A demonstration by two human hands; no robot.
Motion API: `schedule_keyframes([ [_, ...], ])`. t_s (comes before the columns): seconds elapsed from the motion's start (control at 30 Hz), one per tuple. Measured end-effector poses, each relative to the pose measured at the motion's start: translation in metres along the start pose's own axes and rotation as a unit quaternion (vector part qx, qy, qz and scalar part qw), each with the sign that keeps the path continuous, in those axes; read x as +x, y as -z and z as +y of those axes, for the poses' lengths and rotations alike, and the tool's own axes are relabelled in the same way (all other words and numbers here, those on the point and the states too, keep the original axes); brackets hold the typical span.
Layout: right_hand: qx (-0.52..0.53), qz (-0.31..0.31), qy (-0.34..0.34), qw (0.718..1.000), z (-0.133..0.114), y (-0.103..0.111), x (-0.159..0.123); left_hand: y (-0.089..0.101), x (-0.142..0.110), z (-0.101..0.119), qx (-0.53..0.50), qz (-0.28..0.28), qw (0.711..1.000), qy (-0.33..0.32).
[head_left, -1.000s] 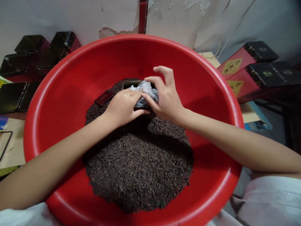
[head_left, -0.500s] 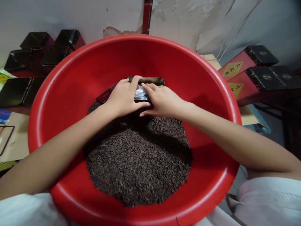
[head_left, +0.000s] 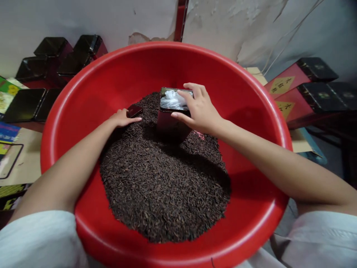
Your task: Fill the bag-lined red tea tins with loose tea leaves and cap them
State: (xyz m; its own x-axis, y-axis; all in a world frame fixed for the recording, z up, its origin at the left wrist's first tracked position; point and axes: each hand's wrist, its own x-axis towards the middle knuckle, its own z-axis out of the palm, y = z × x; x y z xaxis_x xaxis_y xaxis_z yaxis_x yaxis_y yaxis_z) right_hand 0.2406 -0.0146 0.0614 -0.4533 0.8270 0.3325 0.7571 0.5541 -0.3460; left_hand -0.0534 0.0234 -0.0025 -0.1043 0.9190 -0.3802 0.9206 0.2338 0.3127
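A tall, dark red tea tin (head_left: 171, 124) stands in the loose dark tea leaves (head_left: 164, 190), its top uncovered. Crumpled clear plastic bag (head_left: 174, 99) fills the tin's mouth. My right hand (head_left: 202, 109) is closed round the tin's upper right side, thumb on the near face and a finger over the plastic. To the left, a dark red tin lid (head_left: 135, 111) lies on the leaves. My left hand (head_left: 121, 118) grips this lid at its left end, thumb along the near side; the other fingers are partly hidden.
A large red plastic basin (head_left: 164, 257) surrounds the leaves, with high sloping walls. Several dark-lidded tins (head_left: 25, 106) stand beyond its left rim, and more pink-red tins (head_left: 299, 98) with yellow labels at the right. A peeling wall (head_left: 217, 26) rises behind.
My left hand has left the tin's top and moved left and down to the lid. My right hand stays at the tin, and the plastic shows more fully.
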Motion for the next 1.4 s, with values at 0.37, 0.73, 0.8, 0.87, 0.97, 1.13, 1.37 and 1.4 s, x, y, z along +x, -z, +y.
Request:
schedule_keyframes([
  [0.37, 0.292, -0.016, -0.29, 0.911, 0.039, -0.02, 0.013, 0.007, -0.018, 0.033, 0.15, 0.135, 0.979, 0.007],
  [0.73, 0.338, 0.062, -0.276, 0.898, 0.011, -0.016, 0.001, 0.083, -0.043, 0.032, 0.014, 0.31, 0.951, 0.009],
  [0.8, 0.341, 0.07, -0.275, 0.896, 0.01, -0.014, 0.001, 0.09, -0.046, 0.03, -0.03, 0.333, 0.942, 0.018],
  [0.87, 0.344, 0.075, -0.265, 0.897, 0.011, -0.013, -0.001, 0.093, -0.049, 0.031, -0.058, 0.371, 0.927, 0.019],
  [0.97, 0.338, 0.062, -0.241, 0.908, 0.015, -0.014, -0.002, 0.093, -0.054, 0.037, -0.081, 0.373, 0.924, 0.025],
  [1.13, 0.318, 0.054, -0.211, 0.923, 0.021, -0.018, -0.004, 0.091, -0.055, 0.044, -0.181, 0.33, 0.926, 0.031],
  [1.37, 0.374, 0.033, -0.199, 0.905, 0.012, -0.011, -0.001, 0.076, -0.07, 0.073, -0.171, 0.517, 0.8, -0.254],
  [1.4, 0.385, 0.013, -0.19, 0.903, 0.009, -0.008, 0.0, 0.069, -0.076, 0.079, -0.159, 0.507, 0.786, -0.316],
])
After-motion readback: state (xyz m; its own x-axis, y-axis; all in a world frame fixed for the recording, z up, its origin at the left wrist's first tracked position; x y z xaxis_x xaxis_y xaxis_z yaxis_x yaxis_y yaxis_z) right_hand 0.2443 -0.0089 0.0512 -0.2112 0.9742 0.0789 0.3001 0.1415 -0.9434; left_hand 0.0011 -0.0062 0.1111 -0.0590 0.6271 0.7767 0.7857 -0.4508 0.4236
